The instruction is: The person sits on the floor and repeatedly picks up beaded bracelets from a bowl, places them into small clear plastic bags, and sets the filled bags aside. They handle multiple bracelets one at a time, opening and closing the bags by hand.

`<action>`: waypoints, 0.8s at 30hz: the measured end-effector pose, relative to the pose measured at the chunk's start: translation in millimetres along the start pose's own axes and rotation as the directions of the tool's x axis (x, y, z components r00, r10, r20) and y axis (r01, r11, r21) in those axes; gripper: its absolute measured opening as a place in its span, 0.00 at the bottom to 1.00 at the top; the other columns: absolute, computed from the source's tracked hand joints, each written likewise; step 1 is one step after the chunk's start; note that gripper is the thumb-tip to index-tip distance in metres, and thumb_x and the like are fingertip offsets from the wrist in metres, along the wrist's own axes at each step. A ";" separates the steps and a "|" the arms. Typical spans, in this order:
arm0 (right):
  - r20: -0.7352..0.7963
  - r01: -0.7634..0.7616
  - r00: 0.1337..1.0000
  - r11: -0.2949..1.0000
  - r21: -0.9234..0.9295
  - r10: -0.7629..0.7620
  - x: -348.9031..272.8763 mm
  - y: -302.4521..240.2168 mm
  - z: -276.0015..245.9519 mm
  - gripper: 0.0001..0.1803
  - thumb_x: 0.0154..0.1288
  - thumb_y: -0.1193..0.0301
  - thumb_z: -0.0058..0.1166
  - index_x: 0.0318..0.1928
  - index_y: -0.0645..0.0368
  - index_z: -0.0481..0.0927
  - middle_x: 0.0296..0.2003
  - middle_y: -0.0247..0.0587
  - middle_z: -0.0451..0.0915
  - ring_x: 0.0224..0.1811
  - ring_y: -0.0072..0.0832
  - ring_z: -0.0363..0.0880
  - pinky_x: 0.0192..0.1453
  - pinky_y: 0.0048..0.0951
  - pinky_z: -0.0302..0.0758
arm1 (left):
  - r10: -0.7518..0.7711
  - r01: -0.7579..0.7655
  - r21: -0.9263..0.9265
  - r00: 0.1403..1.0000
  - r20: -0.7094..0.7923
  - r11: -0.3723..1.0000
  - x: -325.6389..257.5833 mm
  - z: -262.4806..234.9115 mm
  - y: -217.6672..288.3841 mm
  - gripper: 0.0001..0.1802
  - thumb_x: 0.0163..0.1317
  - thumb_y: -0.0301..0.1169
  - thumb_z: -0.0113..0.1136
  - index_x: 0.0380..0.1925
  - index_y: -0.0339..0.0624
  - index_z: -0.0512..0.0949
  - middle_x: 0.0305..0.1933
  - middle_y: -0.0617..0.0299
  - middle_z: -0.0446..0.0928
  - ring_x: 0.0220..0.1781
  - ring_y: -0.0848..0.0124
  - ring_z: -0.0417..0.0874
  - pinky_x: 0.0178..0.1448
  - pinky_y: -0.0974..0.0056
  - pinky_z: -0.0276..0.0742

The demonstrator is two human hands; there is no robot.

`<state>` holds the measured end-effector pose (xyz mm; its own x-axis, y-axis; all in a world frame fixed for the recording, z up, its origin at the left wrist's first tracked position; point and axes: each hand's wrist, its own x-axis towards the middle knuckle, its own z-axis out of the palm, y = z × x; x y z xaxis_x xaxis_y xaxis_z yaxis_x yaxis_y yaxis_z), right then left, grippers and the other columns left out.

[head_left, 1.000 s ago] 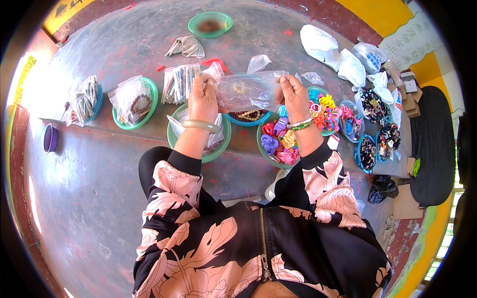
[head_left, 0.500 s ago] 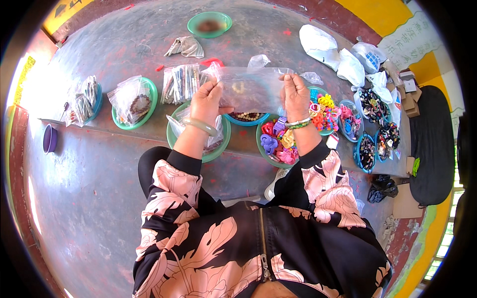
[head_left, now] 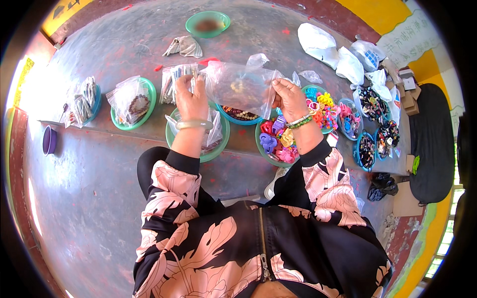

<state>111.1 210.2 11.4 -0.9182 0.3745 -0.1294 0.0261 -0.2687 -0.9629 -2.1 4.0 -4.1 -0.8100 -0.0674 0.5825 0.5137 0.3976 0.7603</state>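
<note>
Here, right hand [head_left: 293, 101] grip clamped on clear plastic bag [head_left: 239, 93]; left hand [head_left: 193, 102] grip apart, just beside bag.

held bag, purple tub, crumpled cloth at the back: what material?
Bag: thin, glossy plastic film, by its transparency and bright creases.
Purple tub: probably moulded plastic, smooth-looking, from its uniform colour and thin rim.
Cloth: looks like matt woven fabric, judging by its soft folds; fibre unclear.
</note>
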 end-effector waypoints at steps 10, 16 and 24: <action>0.085 0.030 0.996 0.971 -0.235 -0.010 -13.4 8.6 32.2 0.16 0.61 0.61 0.50 0.31 0.62 0.78 0.22 0.34 0.77 0.20 0.18 0.73 0.23 0.18 0.68 | -0.055 0.606 -0.423 0.612 0.789 0.673 -40.8 10.0 42.6 0.07 0.57 0.29 0.54 0.31 0.34 0.72 0.27 0.63 0.75 0.27 0.77 0.74 0.32 0.71 0.71; 0.192 -0.080 0.979 0.997 0.016 0.076 -17.1 11.1 34.0 0.14 0.63 0.64 0.48 0.40 0.62 0.77 0.29 0.32 0.78 0.27 0.16 0.75 0.31 0.16 0.72 | -0.167 0.820 -0.363 0.473 0.865 0.443 -30.6 9.2 29.5 0.07 0.60 0.30 0.52 0.32 0.37 0.73 0.29 0.64 0.75 0.30 0.77 0.76 0.37 0.73 0.73; 0.222 -0.023 0.974 0.993 -0.113 0.048 -15.0 14.7 32.2 0.16 0.57 0.71 0.55 0.46 0.62 0.76 0.32 0.32 0.78 0.29 0.15 0.74 0.33 0.17 0.72 | -0.207 0.878 -0.303 0.397 0.894 0.371 -34.2 12.1 27.7 0.07 0.60 0.31 0.53 0.31 0.37 0.73 0.31 0.63 0.75 0.33 0.76 0.77 0.40 0.72 0.74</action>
<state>112.5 172.0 6.8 -0.9807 0.1544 -0.1196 0.0920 -0.1750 -0.9803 36.4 28.3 -6.5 -0.6805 0.7094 -0.1834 -0.4345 -0.1891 0.8806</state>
